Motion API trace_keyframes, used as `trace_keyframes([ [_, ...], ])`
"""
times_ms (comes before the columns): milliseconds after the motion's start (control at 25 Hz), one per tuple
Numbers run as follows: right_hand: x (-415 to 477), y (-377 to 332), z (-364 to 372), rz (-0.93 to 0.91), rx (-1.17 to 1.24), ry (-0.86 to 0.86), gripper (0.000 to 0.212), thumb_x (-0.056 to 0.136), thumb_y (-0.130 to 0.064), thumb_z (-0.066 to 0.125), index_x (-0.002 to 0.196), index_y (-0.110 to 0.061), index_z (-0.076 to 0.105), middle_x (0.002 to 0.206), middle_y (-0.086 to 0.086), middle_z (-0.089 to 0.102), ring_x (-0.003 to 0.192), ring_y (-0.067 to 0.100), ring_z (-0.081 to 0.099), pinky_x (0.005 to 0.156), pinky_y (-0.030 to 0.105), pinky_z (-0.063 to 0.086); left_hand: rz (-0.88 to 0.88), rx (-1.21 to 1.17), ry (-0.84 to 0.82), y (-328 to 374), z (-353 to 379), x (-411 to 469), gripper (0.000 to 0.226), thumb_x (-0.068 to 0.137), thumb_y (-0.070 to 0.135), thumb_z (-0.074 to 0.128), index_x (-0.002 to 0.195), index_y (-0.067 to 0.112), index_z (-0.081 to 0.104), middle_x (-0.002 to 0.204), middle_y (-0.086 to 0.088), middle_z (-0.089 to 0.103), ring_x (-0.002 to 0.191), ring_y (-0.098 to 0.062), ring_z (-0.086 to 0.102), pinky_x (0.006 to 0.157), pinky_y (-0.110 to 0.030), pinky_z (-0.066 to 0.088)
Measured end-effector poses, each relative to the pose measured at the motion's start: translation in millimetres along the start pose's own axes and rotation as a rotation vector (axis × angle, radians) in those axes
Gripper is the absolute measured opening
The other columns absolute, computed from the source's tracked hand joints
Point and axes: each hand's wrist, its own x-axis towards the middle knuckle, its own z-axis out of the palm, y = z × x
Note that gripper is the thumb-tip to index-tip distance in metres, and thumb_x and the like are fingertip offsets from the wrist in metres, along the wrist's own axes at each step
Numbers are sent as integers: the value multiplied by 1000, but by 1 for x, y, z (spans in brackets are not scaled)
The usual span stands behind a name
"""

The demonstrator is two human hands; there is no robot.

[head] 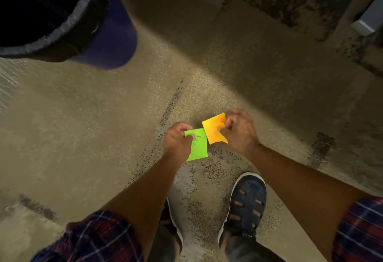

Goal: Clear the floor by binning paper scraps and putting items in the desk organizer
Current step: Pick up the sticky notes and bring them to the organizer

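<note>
Spanning worn speckled floor (87,129), lined bin (116,40)

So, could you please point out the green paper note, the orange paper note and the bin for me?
Green square paper note (198,147): head view, on its bare lower half.
Orange square paper note (214,129): head view, on its middle.
Purple round bin with dark liner (122,40): head view, on its outer wall.

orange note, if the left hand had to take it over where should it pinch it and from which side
Pinch the free lower-left corner of the orange note, coming from the left: the right hand covers its right edge, while the left side stands clear beside the green note.
</note>
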Motion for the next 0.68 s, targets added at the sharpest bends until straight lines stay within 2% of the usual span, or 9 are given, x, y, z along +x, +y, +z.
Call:
trace_keyframes([
  [40,-6,-3,-6,-10,84,-6,31,83,-18,82,70,-23,54,116,6,64,119,22,57,99,32,45,-4,-42,-8,4,-6,-9,27,90,-6,71,88,20,66,90,-11,71,77,-22,64,73,-35,55],
  [80,-13,-7,-13,-9,149,-9,32,82,-16,83,70,-21,54,101,5,64,102,21,60,85,29,46,-5,-61,-14,8,-12,-17,28,91,-5,70,87,23,68,90,-10,71,75,-20,65,70,-31,55],
  [160,-30,-20,-30,7,216,-4,32,82,-16,83,70,-21,54,78,0,58,76,19,55,67,29,41,-5,-80,-21,24,-28,-36,30,94,-3,67,88,27,70,87,-7,71,67,-14,63,54,-20,53],
  [200,-39,-27,-39,0,225,4,32,81,-17,84,69,-22,54,73,-2,55,69,17,52,62,25,40,-5,-93,-20,34,-35,-45,31,95,-3,66,88,27,70,85,-6,70,64,-12,61,48,-17,49],
  [280,-59,-46,-58,-23,247,37,35,80,-19,84,66,-24,52,65,-8,51,59,10,46,53,21,36,11,-106,-7,57,-48,-64,33,96,-5,64,87,26,68,81,-5,66,60,-8,59,46,-15,46],
  [360,-81,-69,-82,-54,277,69,36,80,-18,83,65,-25,52,62,-12,49,54,3,42,52,21,34,35,-106,37,87,-62,-88,37,97,-8,61,84,27,66,75,0,64,50,4,58,46,-11,44],
  [440,-103,-91,-107,-105,297,70,35,81,-16,82,66,-26,52,65,-13,52,56,0,47,55,15,35,56,-121,83,115,-76,-112,41,97,-11,56,82,26,65,70,3,63,44,10,56,44,-7,42],
  [600,-153,-139,-164,-146,338,76,34,81,-14,84,70,-28,55,69,-13,56,60,-1,49,57,15,38,84,-145,104,178,-102,-171,27,97,-9,54,97,13,71,78,-7,69,57,-7,60,49,-13,47],
  [680,-177,-164,-194,-148,365,83,32,81,-13,84,72,-28,57,69,-13,57,60,1,50,56,16,40,136,-185,105,212,-114,-204,24,95,-9,55,102,7,71,81,-10,69,58,-8,58,49,-12,47],
])
